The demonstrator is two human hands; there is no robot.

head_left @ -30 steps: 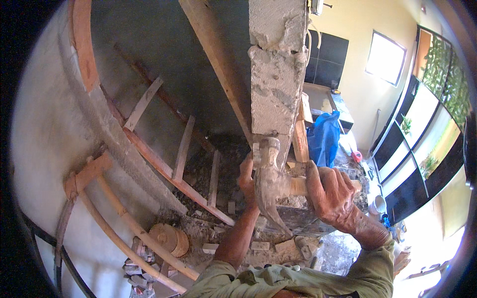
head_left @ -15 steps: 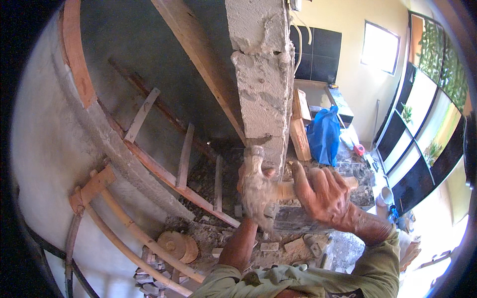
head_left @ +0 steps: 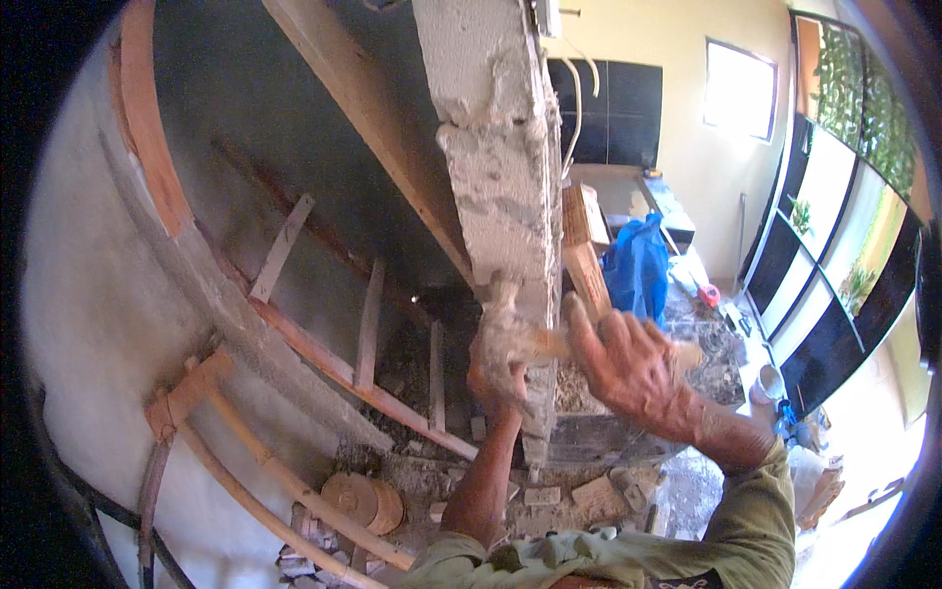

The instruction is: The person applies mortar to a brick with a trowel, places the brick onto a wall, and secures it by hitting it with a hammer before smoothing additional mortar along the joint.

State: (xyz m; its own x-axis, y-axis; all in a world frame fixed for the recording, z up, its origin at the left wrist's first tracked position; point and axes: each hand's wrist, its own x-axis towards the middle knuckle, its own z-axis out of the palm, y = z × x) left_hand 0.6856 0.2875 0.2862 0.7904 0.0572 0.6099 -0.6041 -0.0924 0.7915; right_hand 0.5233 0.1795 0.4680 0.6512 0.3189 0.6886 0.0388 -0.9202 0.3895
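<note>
Hammer point(head_left: 504, 322), crisp a second ago, now blurs, likely mid-strike; right hand point(head_left: 640, 369) wraps it, left hand point(head_left: 487, 387) behind, hold unclear.

Daylight comes strongly from the right, where the glass panels point(head_left: 819, 177) glare white in places and the ground near the right rim burns out entirely. The small far window point(head_left: 741, 88) is blown out too, brightening the yellow wall point(head_left: 677, 34) around it. Left of the pale, well-lit pillar point(head_left: 500, 196), the recess point(head_left: 226, 79) sinks into dim, slightly grainy shadow, dulling the ladder point(head_left: 369, 324) inside. The hammer point(head_left: 502, 339) smears with motion blur, its head almost see-through; the right hand point(head_left: 638, 368) reads more clearly. Fisheye distortion bows the panel frames, and black vignetting closes in left and right.
</note>
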